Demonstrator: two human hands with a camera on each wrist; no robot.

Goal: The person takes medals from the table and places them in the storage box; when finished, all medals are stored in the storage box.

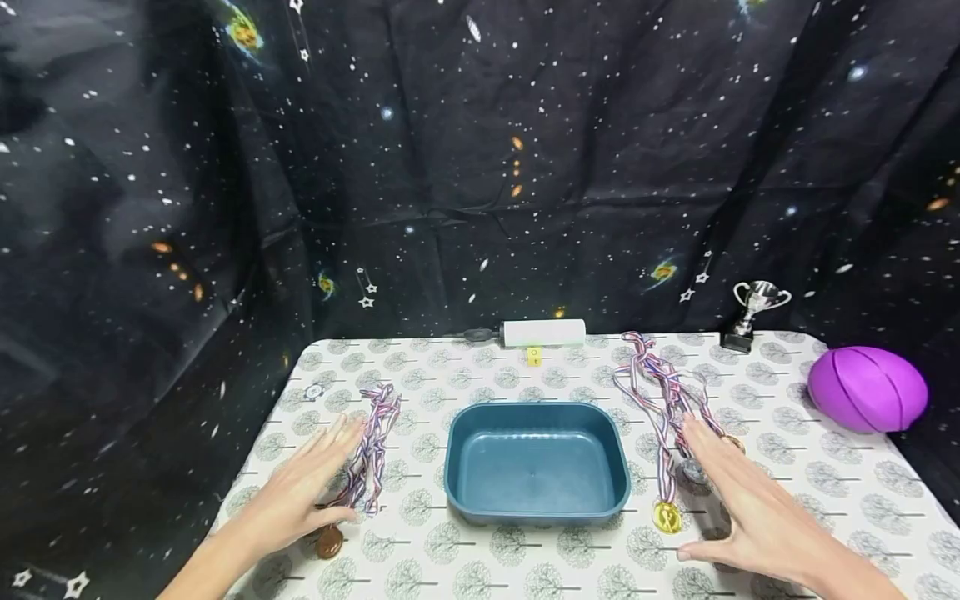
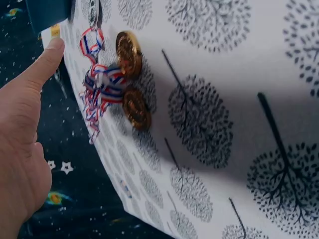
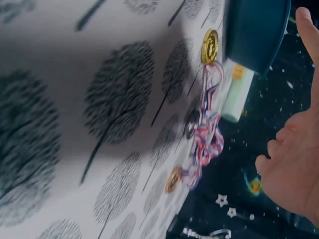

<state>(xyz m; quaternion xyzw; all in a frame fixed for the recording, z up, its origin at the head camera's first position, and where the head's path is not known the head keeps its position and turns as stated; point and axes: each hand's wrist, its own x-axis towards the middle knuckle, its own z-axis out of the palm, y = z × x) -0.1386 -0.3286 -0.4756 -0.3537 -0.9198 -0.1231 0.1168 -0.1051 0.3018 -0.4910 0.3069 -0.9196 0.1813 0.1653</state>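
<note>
My left hand [image 1: 296, 487] hovers with extended fingers over a bundle of striped medal ribbons [image 1: 381, 433]. A bronze-coloured medal [image 1: 328, 542] shows below its thumb. The left wrist view shows two medals, an upper medal [image 2: 128, 55] and a lower medal [image 2: 136, 108], beside the bunched ribbons. My right hand [image 1: 757, 512], fingers extended, is above a second group of ribbons [image 1: 663, 379]. Near it lie a gold medal [image 1: 667, 517] and a silver medal [image 1: 693, 472], partly hidden; another gold-coloured medal [image 3: 173, 179] appears in the right wrist view. Neither hand holds anything.
Between the hands sits a teal basin [image 1: 536, 519] on the tree-print tablecloth [image 1: 420, 508]. Behind it are a white cylinder with dark end [image 1: 543, 332] and a small yellow block [image 1: 533, 357]. A silver trophy cup [image 1: 757, 298] and purple ball [image 1: 868, 389] stand at right.
</note>
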